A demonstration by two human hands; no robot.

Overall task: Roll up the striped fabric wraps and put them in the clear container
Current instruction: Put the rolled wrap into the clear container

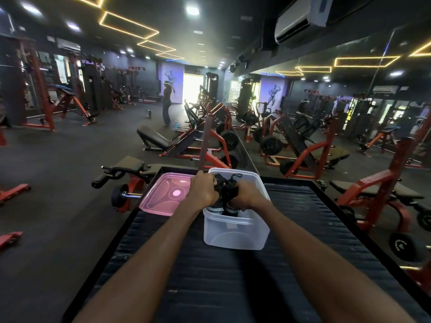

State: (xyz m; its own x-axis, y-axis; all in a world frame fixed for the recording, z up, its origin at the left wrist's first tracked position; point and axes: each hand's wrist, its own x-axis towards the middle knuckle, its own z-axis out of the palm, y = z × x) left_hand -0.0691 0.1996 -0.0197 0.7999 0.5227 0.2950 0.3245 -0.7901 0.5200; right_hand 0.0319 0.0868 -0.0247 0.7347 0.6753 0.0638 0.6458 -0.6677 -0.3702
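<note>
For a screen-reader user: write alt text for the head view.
Both hands, left hand and right hand, grip a dark fabric wrap over an open clear container on a black ribbed platform; a pink lid lies beside it, in a gym.

Both forearms extend forward, bare, converging toward the centre. Left hand [203, 190]: fingers curled, back of hand up, gripping a dark bundle. Right hand [247, 195]: fingers curled, gripping the same bundle from the opposite side. The hands sit close together, knuckles nearly level.
</note>
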